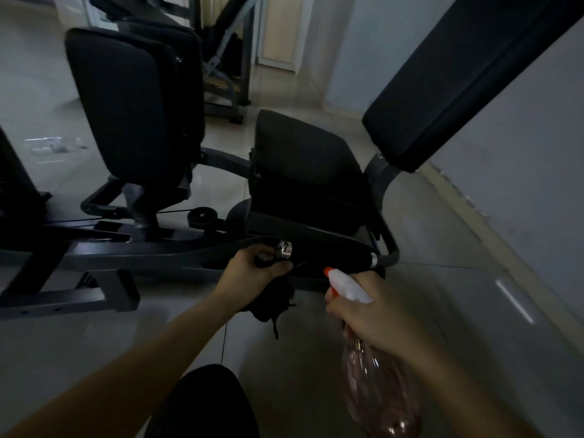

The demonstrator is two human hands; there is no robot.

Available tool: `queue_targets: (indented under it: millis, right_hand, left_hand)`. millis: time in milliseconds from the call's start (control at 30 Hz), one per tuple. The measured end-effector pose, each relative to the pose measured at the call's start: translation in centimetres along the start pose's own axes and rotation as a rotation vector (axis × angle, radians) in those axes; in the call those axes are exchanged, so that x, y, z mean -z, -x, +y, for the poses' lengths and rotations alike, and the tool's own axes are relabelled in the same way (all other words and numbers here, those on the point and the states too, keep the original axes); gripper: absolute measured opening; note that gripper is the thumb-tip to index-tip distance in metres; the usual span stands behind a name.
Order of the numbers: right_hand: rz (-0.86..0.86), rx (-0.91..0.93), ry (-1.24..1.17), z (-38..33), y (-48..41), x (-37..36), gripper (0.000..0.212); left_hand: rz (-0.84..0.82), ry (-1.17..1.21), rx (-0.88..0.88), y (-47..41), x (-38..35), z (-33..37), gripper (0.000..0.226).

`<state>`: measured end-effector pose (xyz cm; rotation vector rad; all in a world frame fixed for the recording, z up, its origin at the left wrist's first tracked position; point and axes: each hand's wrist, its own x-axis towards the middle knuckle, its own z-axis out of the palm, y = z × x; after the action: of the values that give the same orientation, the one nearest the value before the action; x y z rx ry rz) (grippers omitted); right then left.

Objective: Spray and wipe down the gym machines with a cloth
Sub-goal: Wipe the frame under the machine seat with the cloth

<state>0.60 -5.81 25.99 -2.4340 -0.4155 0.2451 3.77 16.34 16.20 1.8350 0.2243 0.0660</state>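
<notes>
Cloth (272, 300), dark, sits bunched in the left grip (254, 263), fingers curled tight round it, pressed on the machine's low handle (331, 255) by the collar (286, 248), near centre. Right grip (374, 317) is wrapped round the bottle (349, 286) neck, nozzle toward the handle, just right of cloth. Looks like wipe step, spray on standby. Next prob. needs rubbing rightward along the handle, then the seat (303, 153) beyond.

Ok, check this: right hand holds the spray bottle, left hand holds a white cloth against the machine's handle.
One error: the head view shows the cloth is black, not white. The left hand holds it against the handle, and the right hand holds the spray bottle.
</notes>
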Motion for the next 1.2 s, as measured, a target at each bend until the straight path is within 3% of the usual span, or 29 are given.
queue_targets:
  millis: [333,500,667,800,900,967,1033,1133,1200]
  right_hand:
    - [0.012,-0.075,0.022,0.1,-0.1,0.9,0.027]
    - [0.010,-0.168,0.027,2.0,-0.4,1.5,0.045]
    - [0.021,-0.111,0.058,3.3,-0.6,2.6,0.011]
    - [0.040,-0.088,0.074,4.1,-0.5,3.3,0.011]
    - [0.036,-0.117,0.074,5.2,-0.5,3.6,0.031]
    - [0.038,-0.135,0.060,5.7,-0.5,3.8,0.044]
    - [0.024,-0.125,0.060,6.2,-0.4,4.1,0.040]
    - [-0.021,-0.084,0.053,6.8,-0.1,4.3,0.020]
    - [-0.008,-0.075,0.070,7.4,0.1,4.3,0.021]
  left_hand:
    - [0.088,0.095,0.006,-0.3,-1.0,0.4,0.017]
    - [0.119,-0.109,-0.015,0.0,-0.8,1.2,0.024]
    - [0.143,-0.336,-0.036,0.6,-0.4,2.8,0.031]
    - [0.291,-0.650,-0.167,1.6,-0.1,4.5,0.049]
    - [0.358,-0.809,-0.326,2.7,-0.8,5.5,0.043]
    - [0.320,-0.848,-0.416,3.5,-1.6,6.1,0.030]
    - [0.253,-0.858,-0.467,4.0,-2.7,6.4,0.024]
    - [0.114,-0.917,-0.462,3.7,-4.8,6.5,0.044]
    - [0.032,-0.999,-0.445,3.0,-6.3,6.4,0.064]
